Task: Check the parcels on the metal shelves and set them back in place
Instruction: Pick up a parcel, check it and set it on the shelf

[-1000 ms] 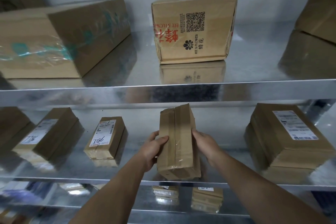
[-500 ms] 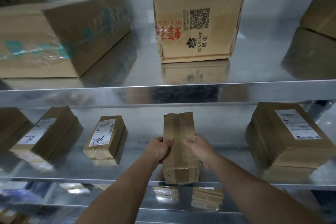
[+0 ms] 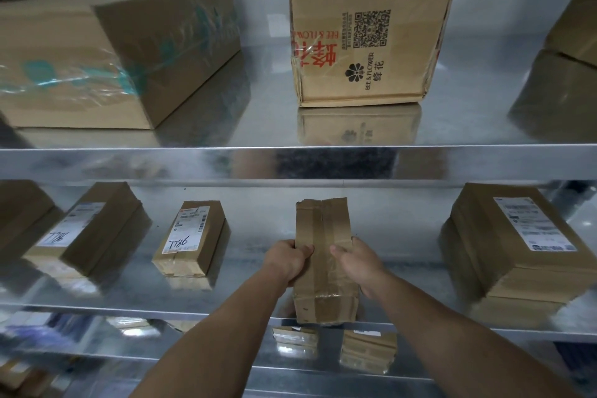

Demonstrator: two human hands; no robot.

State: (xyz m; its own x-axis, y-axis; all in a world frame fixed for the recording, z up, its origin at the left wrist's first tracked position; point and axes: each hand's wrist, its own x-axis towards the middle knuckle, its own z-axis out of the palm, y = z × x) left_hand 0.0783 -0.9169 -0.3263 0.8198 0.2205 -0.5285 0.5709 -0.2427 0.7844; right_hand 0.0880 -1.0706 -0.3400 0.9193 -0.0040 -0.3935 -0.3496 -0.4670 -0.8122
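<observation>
A small brown taped parcel [image 3: 323, 236] lies lengthwise on the middle metal shelf [image 3: 252, 287], its near end at the shelf's front edge. My left hand [image 3: 287, 260] grips its left side, thumb on top. On the parcel's right side my right hand [image 3: 358, 263] holds it the same way. No label shows on its upper face, only brown tape.
On the same shelf lie two labelled parcels [image 3: 190, 239] [image 3: 87, 229] at the left and a stack of flat parcels [image 3: 510, 242] at the right. The upper shelf holds a long box [image 3: 106, 55], a printed box [image 3: 368, 42] and more at the right. Small parcels [image 3: 368, 349] sit below.
The parcel was tilted up in my hands a second ago; it now lies flat and straight on the shelf, with both hands shifted further onto its top.
</observation>
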